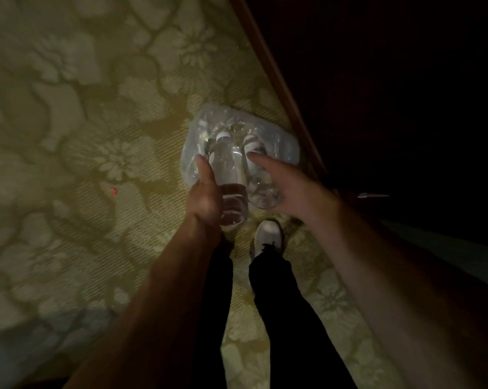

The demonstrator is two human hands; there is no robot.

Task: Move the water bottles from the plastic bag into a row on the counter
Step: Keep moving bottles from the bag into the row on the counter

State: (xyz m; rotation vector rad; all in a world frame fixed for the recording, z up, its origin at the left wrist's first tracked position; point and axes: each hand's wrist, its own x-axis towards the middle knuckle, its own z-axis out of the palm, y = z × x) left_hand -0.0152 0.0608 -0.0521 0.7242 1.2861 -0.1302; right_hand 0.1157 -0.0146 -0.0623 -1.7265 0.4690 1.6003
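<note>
The left hand [206, 192] grips a clear water bottle [228, 175], thumb lying up along its side, fingers curled round behind it; the white cap [223, 135] points away from the person. The right hand [282, 183] holds a second bottle [261, 189], cupping it from the right with the thumb stretched across its upper part; its fingers are hidden behind the bottle. Both bottles are side by side, just above the plastic bag [282, 144], which lies crumpled on the patterned carpet [96, 122]. What else the bag holds cannot be told. Below the hands stand dark trouser legs [279, 299] and one pale shoe [268, 237]. Dark wooden furniture [279, 77] runs along the right, its edge near the bag.
</note>
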